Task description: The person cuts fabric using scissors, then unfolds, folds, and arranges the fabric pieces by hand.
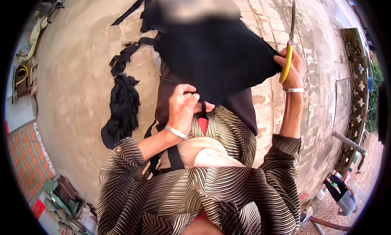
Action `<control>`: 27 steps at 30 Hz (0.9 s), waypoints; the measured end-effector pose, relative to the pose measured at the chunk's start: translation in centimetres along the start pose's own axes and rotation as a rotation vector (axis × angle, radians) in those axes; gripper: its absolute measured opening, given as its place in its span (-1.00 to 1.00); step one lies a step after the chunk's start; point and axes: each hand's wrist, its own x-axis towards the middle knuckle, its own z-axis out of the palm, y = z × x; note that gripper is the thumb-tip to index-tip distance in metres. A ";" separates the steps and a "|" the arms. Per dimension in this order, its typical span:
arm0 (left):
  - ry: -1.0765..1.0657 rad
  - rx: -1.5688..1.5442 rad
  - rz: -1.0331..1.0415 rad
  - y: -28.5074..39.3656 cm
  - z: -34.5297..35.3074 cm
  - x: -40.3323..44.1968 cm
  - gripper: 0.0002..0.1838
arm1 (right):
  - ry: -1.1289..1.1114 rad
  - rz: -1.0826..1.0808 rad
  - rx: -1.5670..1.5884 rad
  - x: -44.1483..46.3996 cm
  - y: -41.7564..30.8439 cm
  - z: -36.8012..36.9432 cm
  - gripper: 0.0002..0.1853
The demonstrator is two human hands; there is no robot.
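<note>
A wide piece of black cloth [211, 60] is stretched between my two hands above my lap. My left hand [182, 109] pinches its near edge, close to a narrow black strap. At the cloth's right corner, my right hand [294, 68] grips the edge between thumb and finger. That same hand holds scissors [290, 52] with yellow handles, their blades pointing away from me and looking closed. Dark brown cloth [244, 109] lies under the black piece over my legs. Part of the black cloth's far side is blurred.
Black cloth scraps [122, 100] and a dark strip [132, 9] lie on the paved ground to my left. A checked mat [30, 151] and shoes [61, 202] are farther left. On the right stand a low patterned wall [354, 92], a pole [348, 142] and another person [344, 196].
</note>
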 end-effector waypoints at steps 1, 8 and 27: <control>-0.009 -0.009 -0.017 -0.2 0.0 0.1 -0.87 | 0.034 0.031 -0.027 -0.4 0.3 -0.2 -0.78; -0.028 -0.123 -0.163 0.6 1.4 -0.6 -0.86 | 0.106 0.034 0.070 -1.1 0.3 -2.6 -0.81; -0.199 -0.104 -0.359 -2.6 1.1 1.5 -0.95 | -0.071 0.397 -0.372 -11.3 -4.0 -3.1 -0.77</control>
